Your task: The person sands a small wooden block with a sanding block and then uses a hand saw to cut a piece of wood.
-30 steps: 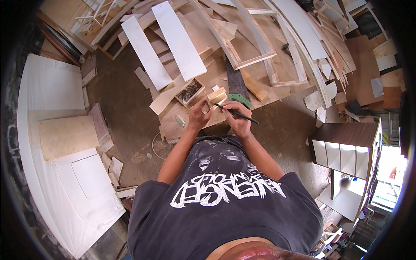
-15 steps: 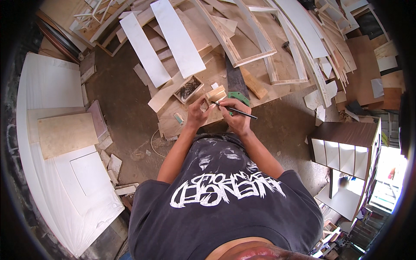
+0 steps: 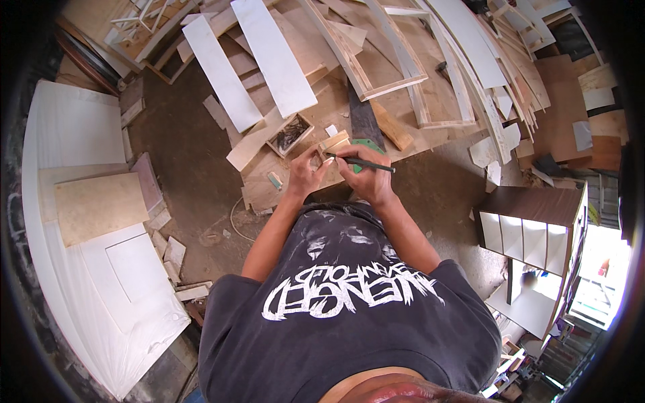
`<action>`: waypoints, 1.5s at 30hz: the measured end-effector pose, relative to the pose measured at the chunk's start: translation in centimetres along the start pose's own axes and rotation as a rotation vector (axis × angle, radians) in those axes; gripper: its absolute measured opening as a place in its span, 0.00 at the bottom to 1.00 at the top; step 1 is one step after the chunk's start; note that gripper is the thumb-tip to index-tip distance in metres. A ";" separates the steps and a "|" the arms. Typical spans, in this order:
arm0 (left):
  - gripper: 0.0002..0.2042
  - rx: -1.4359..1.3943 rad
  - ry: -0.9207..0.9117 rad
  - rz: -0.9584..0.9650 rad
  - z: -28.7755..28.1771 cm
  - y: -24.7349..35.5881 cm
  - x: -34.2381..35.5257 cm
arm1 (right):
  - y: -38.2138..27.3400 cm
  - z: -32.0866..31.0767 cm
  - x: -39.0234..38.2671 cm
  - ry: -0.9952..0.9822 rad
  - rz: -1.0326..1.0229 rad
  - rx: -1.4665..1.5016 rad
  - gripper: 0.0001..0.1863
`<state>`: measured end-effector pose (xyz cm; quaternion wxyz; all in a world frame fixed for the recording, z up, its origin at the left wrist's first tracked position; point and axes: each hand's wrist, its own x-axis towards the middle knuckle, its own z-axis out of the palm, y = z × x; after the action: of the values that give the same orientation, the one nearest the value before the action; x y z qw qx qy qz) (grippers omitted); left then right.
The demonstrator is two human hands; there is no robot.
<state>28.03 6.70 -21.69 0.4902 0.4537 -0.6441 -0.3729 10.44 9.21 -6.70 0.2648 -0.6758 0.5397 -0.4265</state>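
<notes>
A dark pencil [image 3: 377, 166] is pinched in my right hand [image 3: 371, 181], its tip pointing left at a small light wooden block [image 3: 334, 142]. My left hand [image 3: 306, 176] grips the near left side of that block, thumb and fingers curled around it. Beside my right hand lies a handsaw with a green handle [image 3: 367, 144], partly covered by that hand, and its dark blade [image 3: 363, 119] runs away from me. An open wooden box [image 3: 291, 134] of nails or similar thin metal pieces stands left of the block.
Two white boards [image 3: 274, 60] and several wooden frames [image 3: 396, 86] lie across the worktable [image 3: 269, 181]. A small green-and-white piece [image 3: 275, 180] rests near its front edge. Sheet-covered white panels [image 3: 134, 269] stand at the left; a brown-topped shelf unit [image 3: 531, 201] is at the right.
My right hand has shifted slightly up along the block, and the pencil lies flatter. My left hand keeps its grip. The whole view has moved a little.
</notes>
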 end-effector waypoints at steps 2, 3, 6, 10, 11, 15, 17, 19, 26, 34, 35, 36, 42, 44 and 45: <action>0.19 -0.006 0.012 -0.002 0.2 -0.4 0.0 | 0.4 -0.1 0.3 -0.012 0.020 -0.008 0.07; 0.19 -0.009 0.021 0.002 0.3 -0.6 0.0 | 1.3 -0.3 0.4 0.057 0.044 0.038 0.08; 0.23 0.085 -0.079 -0.113 0.1 -1.0 0.0 | 4.3 -3.5 1.7 0.322 -0.032 -0.212 0.05; 0.19 0.010 0.029 0.004 0.7 -1.9 -0.3 | 5.3 -7.2 1.7 0.443 0.125 -0.410 0.06; 0.19 0.007 0.030 0.011 0.7 -2.1 -0.3 | 4.9 -7.0 1.7 0.406 0.097 -0.338 0.04; 0.19 0.023 0.021 0.037 0.5 -0.9 0.1 | 2.8 -4.8 0.3 0.237 0.006 -0.107 0.03; 0.19 0.024 0.021 0.045 0.5 -0.6 0.3 | 3.4 -3.1 -0.7 0.136 -0.021 0.112 0.06; 0.20 0.025 0.024 0.043 0.3 -0.7 0.2 | 2.0 -1.9 -0.9 0.081 -0.092 0.068 0.09; 0.19 0.013 0.010 0.021 0.2 -0.4 0.2 | 1.3 0.2 -1.2 0.042 -0.054 0.074 0.09; 0.21 -0.002 0.011 0.049 0.2 -0.7 0.1 | 1.6 0.2 -0.7 0.030 0.042 0.112 0.06; 0.20 0.015 0.014 0.027 0.2 -0.8 0.2 | 2.7 -0.1 -0.6 0.112 0.055 0.114 0.05; 0.20 0.034 0.014 0.003 0.2 -0.8 0.1 | 4.0 -0.7 -0.3 0.195 0.070 0.118 0.05; 0.20 -0.041 0.007 -0.014 0.2 -0.8 -0.1 | 6.8 -8.0 0.9 0.486 0.085 -0.370 0.05; 0.20 -0.043 0.008 -0.018 0.2 -1.1 -0.2 | 6.6 -7.2 0.3 0.453 0.032 -0.239 0.06; 0.20 -0.051 0.009 -0.017 0.4 -1.2 0.0 | 6.5 -6.7 -0.5 0.397 0.099 -0.236 0.06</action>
<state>27.94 6.39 -22.87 0.5013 0.4480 -0.6284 -0.3913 1.38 8.60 -8.87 0.0932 -0.5775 0.6600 -0.4714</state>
